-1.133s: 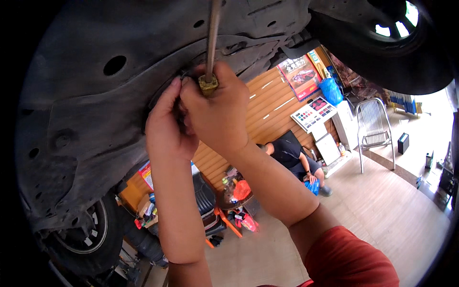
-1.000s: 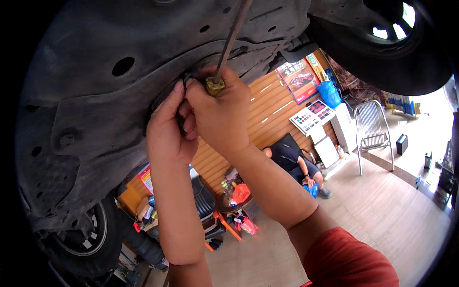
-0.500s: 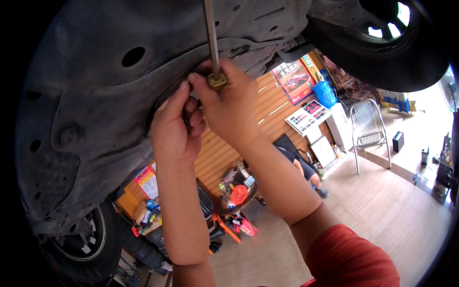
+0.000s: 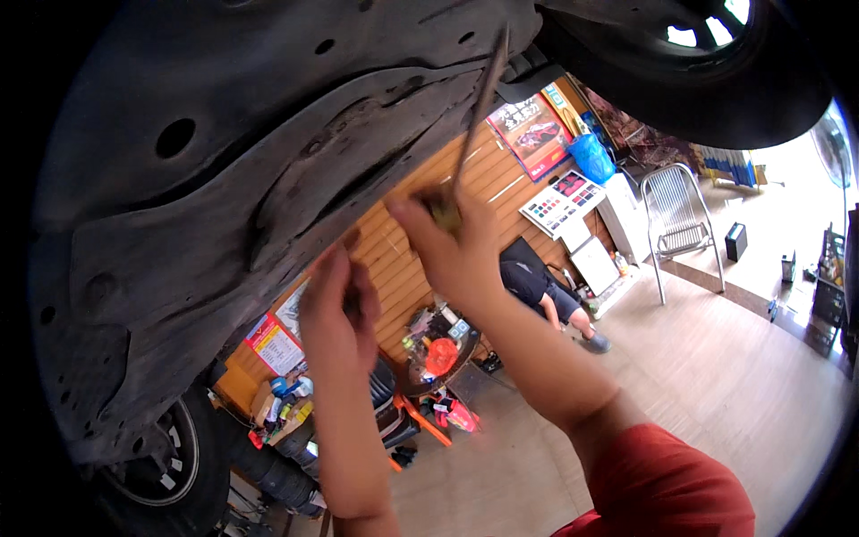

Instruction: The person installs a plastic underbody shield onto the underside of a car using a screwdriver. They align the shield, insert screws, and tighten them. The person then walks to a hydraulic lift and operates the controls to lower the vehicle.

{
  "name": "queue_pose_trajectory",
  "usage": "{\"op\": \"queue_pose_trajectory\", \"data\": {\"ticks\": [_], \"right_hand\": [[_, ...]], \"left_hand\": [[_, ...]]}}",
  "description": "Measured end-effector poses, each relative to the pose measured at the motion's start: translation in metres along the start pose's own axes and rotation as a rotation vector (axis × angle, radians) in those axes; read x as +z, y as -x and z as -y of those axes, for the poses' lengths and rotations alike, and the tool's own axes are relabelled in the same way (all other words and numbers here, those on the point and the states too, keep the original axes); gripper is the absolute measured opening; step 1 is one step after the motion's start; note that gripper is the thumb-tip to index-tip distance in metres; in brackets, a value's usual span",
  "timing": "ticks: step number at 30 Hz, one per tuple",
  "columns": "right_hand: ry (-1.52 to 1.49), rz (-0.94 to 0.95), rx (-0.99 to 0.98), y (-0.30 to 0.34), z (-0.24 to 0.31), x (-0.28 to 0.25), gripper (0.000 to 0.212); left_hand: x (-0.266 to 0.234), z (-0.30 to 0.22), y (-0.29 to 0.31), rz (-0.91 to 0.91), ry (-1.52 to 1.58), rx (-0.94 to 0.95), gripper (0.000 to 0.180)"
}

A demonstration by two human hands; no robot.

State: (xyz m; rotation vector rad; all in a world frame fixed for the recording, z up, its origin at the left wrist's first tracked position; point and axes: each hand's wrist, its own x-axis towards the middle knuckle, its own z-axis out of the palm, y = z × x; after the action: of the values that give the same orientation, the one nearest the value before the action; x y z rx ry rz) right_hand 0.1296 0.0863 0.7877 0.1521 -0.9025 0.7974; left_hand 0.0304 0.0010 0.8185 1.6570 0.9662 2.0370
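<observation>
My right hand (image 4: 456, 242) is closed around the yellowish handle of a screwdriver (image 4: 479, 116). Its long metal shaft points up and slightly right, with the tip overlapping the car's underside in view. My left hand (image 4: 340, 309), blurred, is raised below the dark underbody panel (image 4: 215, 206) with its fingers curled in. Whether something small sits between those fingers is hidden. A gap separates the two hands, and both appear apart from the panel.
Overhead to the right hangs a wheel (image 4: 698, 89); another wheel (image 4: 170, 456) is at lower left. Below are a metal chair (image 4: 680, 215), a cluttered round table (image 4: 447, 358) and a seated person (image 4: 546, 286) in dark clothes. A wood-slat wall (image 4: 403, 259) stands behind.
Both hands have come down off the panel and moved apart. The screwdriver has swung from nearly upright to leaning right. The view has shifted, showing more of the panel's edge.
</observation>
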Motion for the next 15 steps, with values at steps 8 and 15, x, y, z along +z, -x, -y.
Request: {"op": "queue_pose_trajectory", "data": {"ticks": [8,15], "right_hand": [[0.691,1.069,0.443,0.258,-0.149,-0.087,0.014],[0.722,1.696,0.733,0.423,-0.214,-0.16,0.023]], "left_hand": [[-0.212,0.296,0.175,-0.097,0.814,-0.648,0.034],[-0.219,0.342,0.318,-0.657,0.544,-1.185,0.067]]}}
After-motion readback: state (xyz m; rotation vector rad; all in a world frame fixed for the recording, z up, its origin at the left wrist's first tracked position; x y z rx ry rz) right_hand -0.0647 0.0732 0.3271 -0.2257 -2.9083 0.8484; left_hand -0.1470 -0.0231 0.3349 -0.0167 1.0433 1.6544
